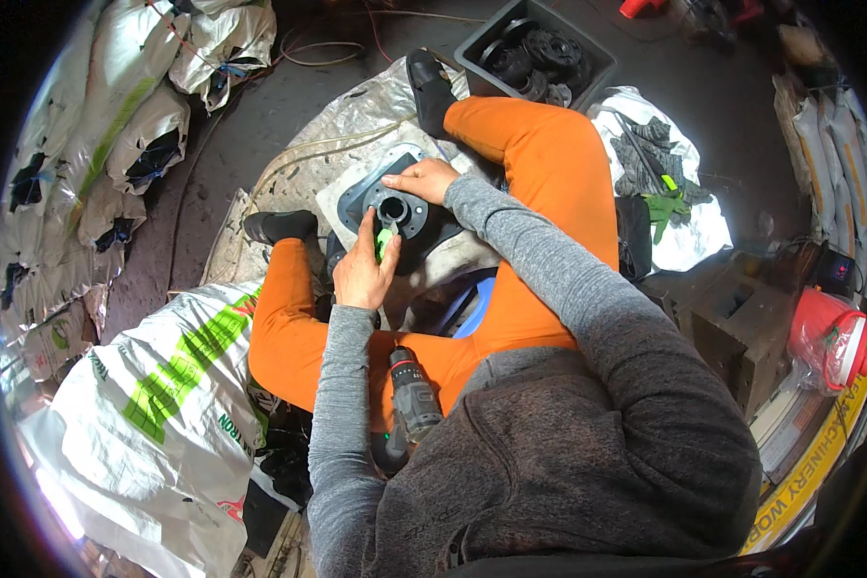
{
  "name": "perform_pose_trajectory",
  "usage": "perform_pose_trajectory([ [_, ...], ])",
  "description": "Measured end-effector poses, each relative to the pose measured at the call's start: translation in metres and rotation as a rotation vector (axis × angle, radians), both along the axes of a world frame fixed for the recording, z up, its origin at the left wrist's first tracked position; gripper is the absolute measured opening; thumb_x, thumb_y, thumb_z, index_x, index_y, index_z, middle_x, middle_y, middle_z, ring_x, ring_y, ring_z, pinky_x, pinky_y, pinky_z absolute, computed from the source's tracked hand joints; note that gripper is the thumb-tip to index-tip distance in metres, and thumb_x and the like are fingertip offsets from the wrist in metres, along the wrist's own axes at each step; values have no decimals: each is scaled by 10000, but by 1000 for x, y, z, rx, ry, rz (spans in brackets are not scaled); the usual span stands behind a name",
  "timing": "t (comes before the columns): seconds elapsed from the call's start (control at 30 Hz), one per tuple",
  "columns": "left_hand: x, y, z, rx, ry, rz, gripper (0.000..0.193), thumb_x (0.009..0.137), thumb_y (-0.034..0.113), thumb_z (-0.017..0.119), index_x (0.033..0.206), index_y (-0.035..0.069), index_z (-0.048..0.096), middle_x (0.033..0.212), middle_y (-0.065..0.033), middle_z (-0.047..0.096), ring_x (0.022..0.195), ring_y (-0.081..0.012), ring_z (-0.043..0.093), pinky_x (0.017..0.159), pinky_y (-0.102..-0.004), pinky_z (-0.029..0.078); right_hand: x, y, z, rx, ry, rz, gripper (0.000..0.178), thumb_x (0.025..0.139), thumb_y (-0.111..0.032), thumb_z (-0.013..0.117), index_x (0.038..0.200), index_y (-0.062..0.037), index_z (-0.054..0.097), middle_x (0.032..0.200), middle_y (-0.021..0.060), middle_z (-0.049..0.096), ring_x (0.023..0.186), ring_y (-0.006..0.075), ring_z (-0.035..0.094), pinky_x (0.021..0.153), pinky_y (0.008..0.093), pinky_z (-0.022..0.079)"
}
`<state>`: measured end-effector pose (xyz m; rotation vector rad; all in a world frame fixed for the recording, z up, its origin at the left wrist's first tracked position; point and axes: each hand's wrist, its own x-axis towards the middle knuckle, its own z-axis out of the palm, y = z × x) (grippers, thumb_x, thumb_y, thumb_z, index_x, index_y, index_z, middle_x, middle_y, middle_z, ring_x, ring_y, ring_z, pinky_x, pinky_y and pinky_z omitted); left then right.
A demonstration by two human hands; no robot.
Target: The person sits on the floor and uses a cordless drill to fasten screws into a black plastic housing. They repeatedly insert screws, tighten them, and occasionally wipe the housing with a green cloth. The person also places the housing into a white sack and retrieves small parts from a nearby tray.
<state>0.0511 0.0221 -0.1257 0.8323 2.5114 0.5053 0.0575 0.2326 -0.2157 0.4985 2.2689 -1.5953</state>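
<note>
In front of me, between my legs, sits a dark grey round flanged part [417, 220] with a raised central bore and several holes around it. My left hand [360, 274] is closed around a small bright green tool [385, 241], whose tip points at the bore's near edge; its exact kind is hard to make out. My right hand [426, 181] grips the far right edge of the flanged part, fingers bent over it. Under the part lies a pale flat board [329, 207]. A grey cordless drill [414, 400] rests on my lap.
A dark grey crate [467, 53] of black round parts stands ahead. To its right, a grey-and-green glove [660, 202] lies on white plastic. White sacks [164, 405] fill the left side. A red-and-white container [828, 337] sits at right, near dark metal blocks [727, 328].
</note>
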Motion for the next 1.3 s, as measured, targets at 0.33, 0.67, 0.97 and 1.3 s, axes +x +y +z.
perform_pose_trajectory([
  [0.33,-23,-3,-3,-11,67,-175,550,911,446,520,1376,180,400,1045,-186,659,878,-374,649,717,-460,512,1,1,-1,-1,71,39,619,841,-641,547,773,-49,715,688,97,650,674,171,604,690,327,475],
  [0.67,-71,3,6,-103,146,-566,503,890,473,542,1277,161,461,1014,-167,666,763,-365,658,661,-447,528,1,3,0,-17,45,99,657,850,-665,480,940,-59,719,909,166,689,898,277,649,830,365,467],
  [0.97,-85,10,2,-84,187,-598,422,915,443,510,1291,256,467,1054,-95,654,783,-330,663,670,-426,537,9,1,0,32,38,35,661,857,-651,507,687,-28,650,682,95,627,685,155,605,654,330,473],
  [1.3,-70,5,12,-97,87,-467,442,906,401,530,1313,248,449,1094,-148,645,881,-375,642,751,-452,512,45,-40,-27,-499,68,-550,424,838,-330,705,1127,-31,620,863,60,661,691,124,566,603,278,460],
])
